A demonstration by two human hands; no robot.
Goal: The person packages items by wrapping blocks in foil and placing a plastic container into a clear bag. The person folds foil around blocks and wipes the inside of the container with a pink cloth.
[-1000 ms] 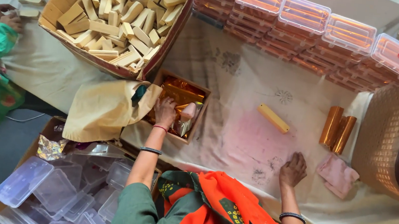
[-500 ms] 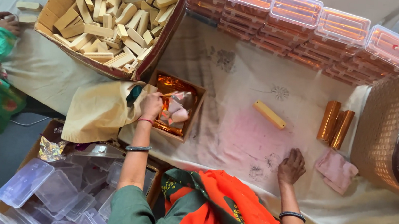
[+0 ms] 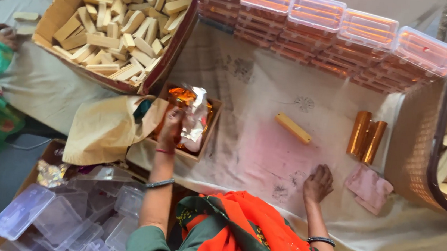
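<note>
Currently, your left hand [image 3: 171,127] pinches a crinkled foil sheet [image 3: 196,114], fingers closed on its edge, raised above the small brown box [image 3: 210,131] of orange foil. Your right hand [image 3: 318,184] rests on the stained cloth [image 3: 270,92], fingers curled and holding nothing, near the yellow block [image 3: 293,128].

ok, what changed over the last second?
The left hand was down in the small box of foil; it has gripped a shiny foil sheet and is lifting it up out of the box. The right hand stayed flat on the cloth, and the yellow bar and copper rolls stayed put.
</note>
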